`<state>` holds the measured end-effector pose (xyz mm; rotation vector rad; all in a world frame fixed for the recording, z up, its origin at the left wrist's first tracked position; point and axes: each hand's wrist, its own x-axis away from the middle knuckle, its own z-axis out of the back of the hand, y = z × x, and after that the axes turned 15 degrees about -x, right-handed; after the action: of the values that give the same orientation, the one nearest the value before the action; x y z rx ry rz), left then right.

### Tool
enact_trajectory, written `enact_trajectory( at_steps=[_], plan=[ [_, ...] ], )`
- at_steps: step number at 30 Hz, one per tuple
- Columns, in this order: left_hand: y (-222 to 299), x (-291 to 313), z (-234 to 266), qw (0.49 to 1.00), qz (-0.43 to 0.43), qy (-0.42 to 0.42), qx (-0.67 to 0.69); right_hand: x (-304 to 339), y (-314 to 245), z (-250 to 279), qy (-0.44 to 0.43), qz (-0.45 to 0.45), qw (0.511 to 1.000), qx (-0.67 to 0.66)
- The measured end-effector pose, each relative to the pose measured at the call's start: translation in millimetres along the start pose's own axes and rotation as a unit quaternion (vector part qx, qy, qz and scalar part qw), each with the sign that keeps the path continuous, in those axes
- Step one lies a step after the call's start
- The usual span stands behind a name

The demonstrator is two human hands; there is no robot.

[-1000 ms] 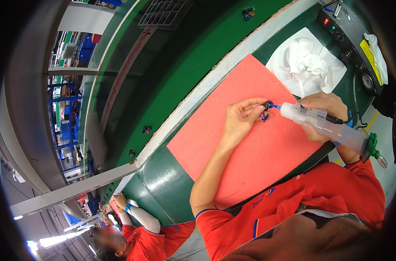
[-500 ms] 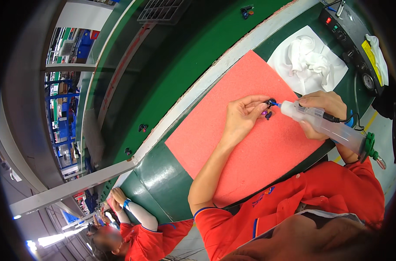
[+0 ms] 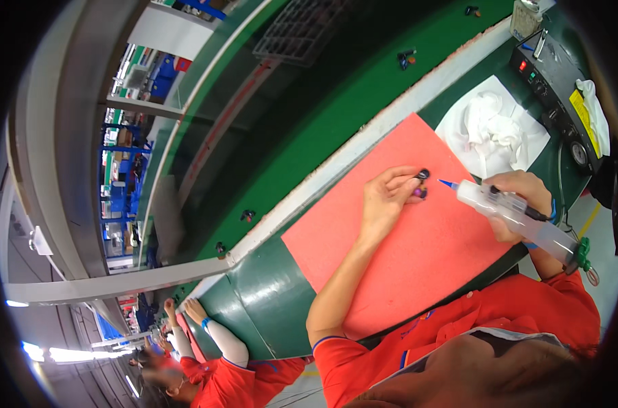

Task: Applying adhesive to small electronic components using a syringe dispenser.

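Between the fingertips of my left hand [image 3: 385, 198] is a small black part [image 3: 423, 174] with purple and orange bits hanging below its round end. It is held over the red mat [image 3: 363, 272]. My right hand [image 3: 525, 194] is wrapped round a large translucent dispensing syringe [image 3: 479, 197]. A black piece with a cable lies along the barrel. The syringe's blue tapered tip [image 3: 447, 183] points left at the small part, with a short gap between them. A green end cap [image 3: 583, 254] closes the barrel's rear.
Crumpled white cloth [image 3: 492, 126] lies on a white sheet beyond the mat. A black control box [image 3: 557, 95] with a gauge stands at the far right. Small dark parts [image 3: 406, 60] sit on the green conveyor [image 3: 336, 129]. At lower left, a co-worker's arm [image 3: 227, 343] rests by the bench.
The syringe tip has drawn away from the small part, opening a gap between them. My left hand still holds the part, now turned a little. The whole view has shifted slightly.
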<state>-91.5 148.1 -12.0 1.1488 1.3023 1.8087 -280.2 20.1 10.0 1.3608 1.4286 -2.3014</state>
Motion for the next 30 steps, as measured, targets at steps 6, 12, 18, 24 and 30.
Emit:
enact_trajectory(
  at_steps=[6,12,18,24,30],
  plan=[
    [17,-26,39,0.929,-0.135,0.197,-0.284,7,-4,12,0.076,-0.001,0.997,0.001],
    [0,-64,104,0.816,-0.138,0.324,-0.459,6,-8,15,0.053,0.009,0.998,0.021],
    [0,-71,112,0.702,-0.199,0.360,-0.582,3,-9,21,0.015,0.030,0.999,0.010],
    [39,-103,53,0.635,-0.351,0.361,-0.586,-34,-31,16,-0.013,0.022,1.000,0.010],
    [72,-189,-19,0.588,-0.282,0.279,-0.705,1,-5,19,0.027,0.011,0.999,0.034]
  ],
)
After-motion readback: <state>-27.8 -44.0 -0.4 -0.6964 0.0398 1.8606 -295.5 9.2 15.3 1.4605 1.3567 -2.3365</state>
